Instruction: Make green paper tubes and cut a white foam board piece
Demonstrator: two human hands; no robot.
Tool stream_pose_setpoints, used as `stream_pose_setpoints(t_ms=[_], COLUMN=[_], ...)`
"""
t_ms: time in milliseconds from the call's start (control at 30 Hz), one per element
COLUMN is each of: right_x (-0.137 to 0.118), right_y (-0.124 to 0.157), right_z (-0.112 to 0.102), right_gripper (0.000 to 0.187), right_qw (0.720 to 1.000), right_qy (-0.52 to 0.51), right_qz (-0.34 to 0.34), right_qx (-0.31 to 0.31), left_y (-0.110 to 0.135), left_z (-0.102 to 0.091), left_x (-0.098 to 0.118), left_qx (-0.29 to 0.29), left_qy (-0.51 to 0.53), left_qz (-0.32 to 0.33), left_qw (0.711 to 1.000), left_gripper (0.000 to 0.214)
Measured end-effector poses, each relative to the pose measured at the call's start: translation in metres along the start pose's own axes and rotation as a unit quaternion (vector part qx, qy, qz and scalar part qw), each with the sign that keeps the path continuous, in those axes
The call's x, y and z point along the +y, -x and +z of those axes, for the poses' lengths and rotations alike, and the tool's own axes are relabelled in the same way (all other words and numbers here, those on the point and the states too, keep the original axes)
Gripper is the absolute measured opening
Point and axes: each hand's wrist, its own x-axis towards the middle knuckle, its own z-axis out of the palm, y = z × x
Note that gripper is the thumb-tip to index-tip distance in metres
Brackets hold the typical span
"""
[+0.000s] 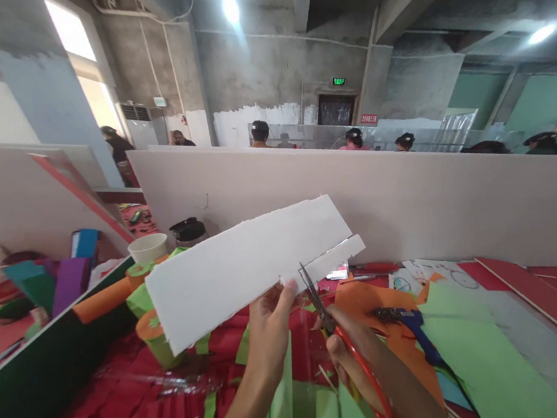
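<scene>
A long white foam board [244, 260] is held up over the table by my left hand [272, 314], its thumb on the lower edge. In my right hand [355, 348] is a pair of scissors [358, 357] with red handles. Their blades point up at the board's lower edge, beside my left thumb. A narrow strip [339, 256] at the lower right is parted from the board by a long slit that ends near the blades. How far the blades are apart is hard to make out.
Green and orange paper rolls [151, 331] stand left, near a white cup [149, 249] and a dark-lidded jar [188, 231]. A blue glue gun [412, 321] lies on orange paper at right, beside green sheets [485, 346]. A white partition [408, 201] runs behind; several people sit beyond it.
</scene>
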Motion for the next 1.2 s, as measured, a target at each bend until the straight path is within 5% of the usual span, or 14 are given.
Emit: stream_pose_setpoints(t_ms=[467, 700, 1200], right_x=[0.001, 0.002, 0.014], right_y=[-0.003, -0.003, -0.011], right_z=[-0.002, 0.005, 0.020], right_gripper=[0.056, 0.051, 0.051], right_qw=[0.999, 0.999, 0.998], right_qy=[0.031, 0.027, -0.014], right_qz=[0.009, -0.021, -0.055], right_qx=[-0.036, 0.023, 0.028], left_y=[0.001, -0.002, -0.001], left_z=[0.001, 0.003, 0.000], left_x=[0.006, 0.010, 0.014], left_qx=[-0.005, 0.009, -0.022], left_qy=[-0.030, -0.014, -0.008], left_qz=[0.005, -0.003, 0.009], left_qw=[1.000, 1.000, 1.000], left_gripper=[0.022, 0.025, 0.023])
